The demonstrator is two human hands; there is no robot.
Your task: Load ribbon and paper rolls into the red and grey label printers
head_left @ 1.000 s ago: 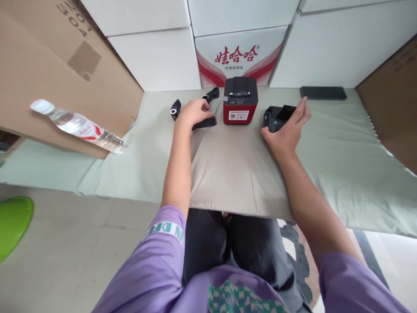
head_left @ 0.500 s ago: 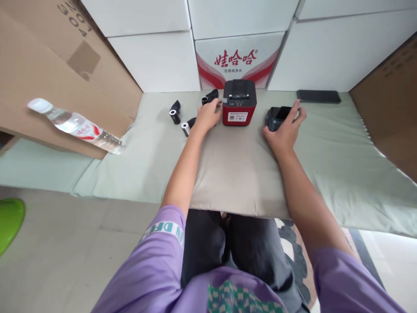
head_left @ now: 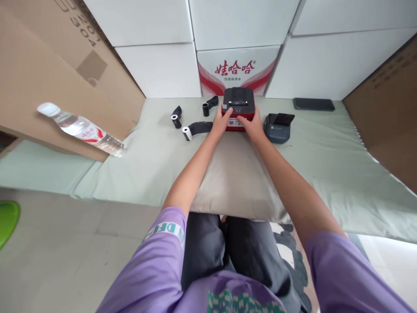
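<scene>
A red and black receipt printer (head_left: 239, 102) stands on the cloth-covered surface in front of the white boxes. My left hand (head_left: 222, 121) grips its left side, thumb on the front edge. From the right, my right hand (head_left: 253, 124) holds the opposite side, its thumb also at the front. Just right of it sits a smaller dark portable printer (head_left: 278, 132), which neither hand touches. To the left lie paper rolls with dark tails: a black one (head_left: 176, 121), a white-ended one (head_left: 187, 133) and another dark one (head_left: 205, 109). The printer's lower sides are partly hidden by my fingers.
A black phone (head_left: 313, 104) lies at the back right. White boxes (head_left: 156, 71) form a wall behind. Brown cartons (head_left: 94, 87) stand at both sides, with a water bottle (head_left: 87, 130) leaning at the left. The cloth's front edge is above my knees.
My right hand has left the small dark printer and moved left onto the red printer. My left hand has shifted right onto its other side. The view has tilted slightly.
</scene>
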